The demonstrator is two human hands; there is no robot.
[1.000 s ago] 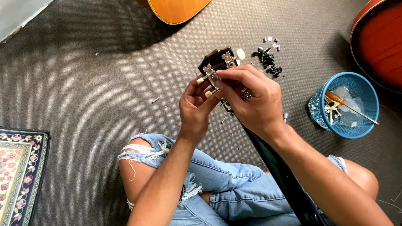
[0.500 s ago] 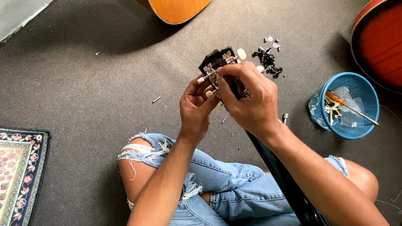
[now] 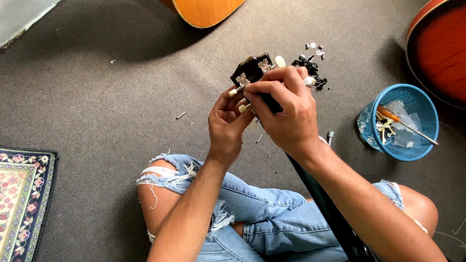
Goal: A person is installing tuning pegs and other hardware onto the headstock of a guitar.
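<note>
Black guitar headstock gripped by both hands: left hand pinching a tuning peg, right hand closed around the neck.

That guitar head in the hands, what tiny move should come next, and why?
Probably a small turn of the cream peg that the left hand pinches. The right hand grips the black guitar headstock firmly, and both hands meet at the tuners, so that peg looks like the part being worked.

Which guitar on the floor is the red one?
The red guitar body lies at the right edge, beside the blue basket. The other guitar body, at the top, is plain orange-yellow wood colour.
</note>
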